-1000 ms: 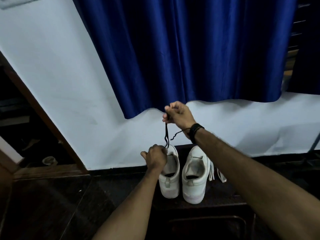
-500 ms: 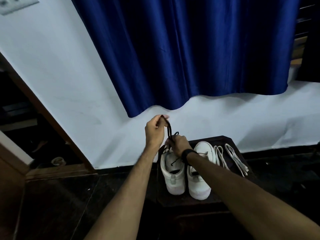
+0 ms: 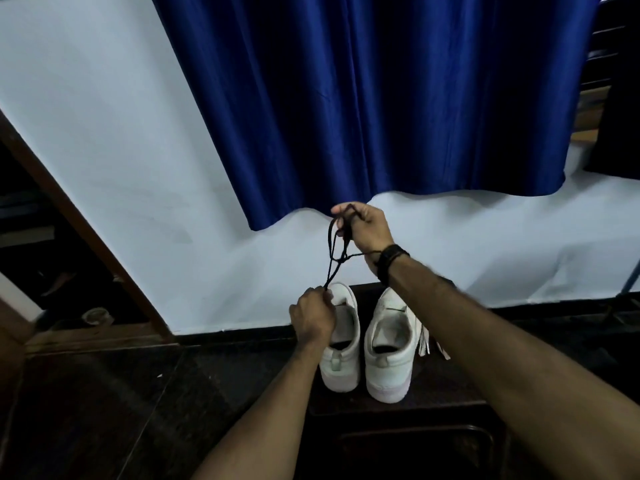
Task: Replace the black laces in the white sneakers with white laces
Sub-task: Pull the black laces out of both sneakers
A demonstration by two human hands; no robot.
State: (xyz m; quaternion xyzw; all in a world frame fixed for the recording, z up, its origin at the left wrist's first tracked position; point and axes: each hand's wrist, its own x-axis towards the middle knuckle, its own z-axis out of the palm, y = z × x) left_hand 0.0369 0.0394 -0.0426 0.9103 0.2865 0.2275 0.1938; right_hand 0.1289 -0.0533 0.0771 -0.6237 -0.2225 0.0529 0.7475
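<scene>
Two white sneakers stand side by side on a dark low table (image 3: 433,396), heels toward me: the left sneaker (image 3: 341,351) and the right sneaker (image 3: 389,355). A black lace (image 3: 334,252) runs taut between my hands. My right hand (image 3: 363,225), raised in front of the wall, grips its upper loops. My left hand (image 3: 313,315) pinches its lower end just above the left sneaker's front. White laces (image 3: 424,344) lie to the right of the right sneaker, mostly hidden behind my right forearm.
A blue curtain (image 3: 381,98) hangs over the white wall behind the table. A dark wooden door frame (image 3: 86,216) slants down the left side. Dark floor (image 3: 104,410) stretches to the left of the table.
My right hand has risen from the sneakers, gripping the black lace high. My left hand has dropped from above down to the left sneaker, pinching the lace's lower end.
</scene>
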